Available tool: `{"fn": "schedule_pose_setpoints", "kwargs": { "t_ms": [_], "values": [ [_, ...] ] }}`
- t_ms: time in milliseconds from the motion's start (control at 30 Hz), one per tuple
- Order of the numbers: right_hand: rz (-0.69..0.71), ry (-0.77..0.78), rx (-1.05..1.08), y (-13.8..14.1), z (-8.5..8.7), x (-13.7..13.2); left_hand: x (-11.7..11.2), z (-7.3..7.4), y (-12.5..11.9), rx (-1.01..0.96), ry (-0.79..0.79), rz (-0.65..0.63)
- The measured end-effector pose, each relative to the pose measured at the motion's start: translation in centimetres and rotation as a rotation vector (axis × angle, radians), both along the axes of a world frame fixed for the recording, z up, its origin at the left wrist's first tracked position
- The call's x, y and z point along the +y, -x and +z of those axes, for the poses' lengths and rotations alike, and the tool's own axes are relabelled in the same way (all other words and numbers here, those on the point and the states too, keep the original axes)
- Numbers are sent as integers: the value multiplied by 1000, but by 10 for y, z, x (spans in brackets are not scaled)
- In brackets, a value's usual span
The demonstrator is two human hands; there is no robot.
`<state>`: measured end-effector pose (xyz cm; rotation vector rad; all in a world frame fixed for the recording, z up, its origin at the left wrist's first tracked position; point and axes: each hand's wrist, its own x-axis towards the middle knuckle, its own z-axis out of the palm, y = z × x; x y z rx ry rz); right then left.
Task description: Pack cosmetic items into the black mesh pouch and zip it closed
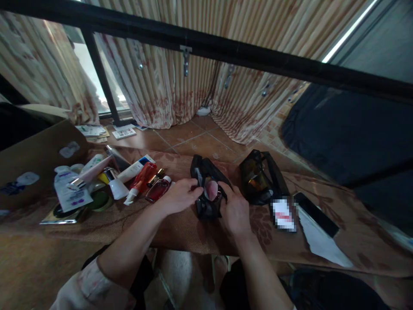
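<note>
A small black see-through pouch point(208, 209) sits on the cloth-covered bench, its top spread apart. A pink, rounded item point(211, 190) shows in its opening; I cannot make out its kind. My left hand point(182, 196) has thumb and fingers closed on the pouch's left edge. On the opposite edge, my right hand point(236, 209) is curled with its fingertips at the opening, partly hiding the rim. Just left of my left hand lies a bottle of dark red liquid point(158, 188) with a white cap. Right of my right hand stands a second black mesh bag point(256, 178) with amber-coloured contents.
Several tubes and bottles, a white sachet point(71, 189) and an orange-red pump bottle point(142, 178) crowd the left side beside a cardboard box point(41, 159). A dark phone point(316, 214) and white paper point(322, 241) lie at right. A dark metal bar point(206, 41) crosses above, before striped curtains point(167, 86).
</note>
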<state>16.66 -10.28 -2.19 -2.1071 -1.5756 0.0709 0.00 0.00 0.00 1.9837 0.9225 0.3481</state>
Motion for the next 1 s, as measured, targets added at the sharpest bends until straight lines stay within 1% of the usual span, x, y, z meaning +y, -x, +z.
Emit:
{"fn": "schedule_pose_setpoints", "kwargs": {
  "t_ms": [133,167,233,367,433,567,700,767,867,933,1000],
  "values": [
    [70,-14,79,-3,1,2,-3,2,-2,-31,-11,-7],
    [73,-23,97,-2,0,2,-3,2,-2,-34,-11,-9],
    [32,-37,106,0,-1,4,-3,0,-2,-32,-6,-8],
    [-109,-38,62,11,-2,10,0,-5,-3,-21,5,-8],
    [-142,-28,36,15,-2,12,0,-7,-3,-18,9,-10],
    [-140,9,-65,24,-5,14,-1,-4,-1,-5,13,-5],
    [-108,-1,-144,29,-13,13,-2,2,2,19,8,-4],
    [-87,4,-137,27,-16,13,-2,2,3,24,1,-4],
    [-64,7,-65,17,-17,12,-1,0,3,23,-6,-11],
    [-54,-26,-2,10,-16,10,0,-2,3,17,-12,-14],
    [-59,-92,63,5,-13,8,0,-3,3,11,-17,-9]
  ]
}}
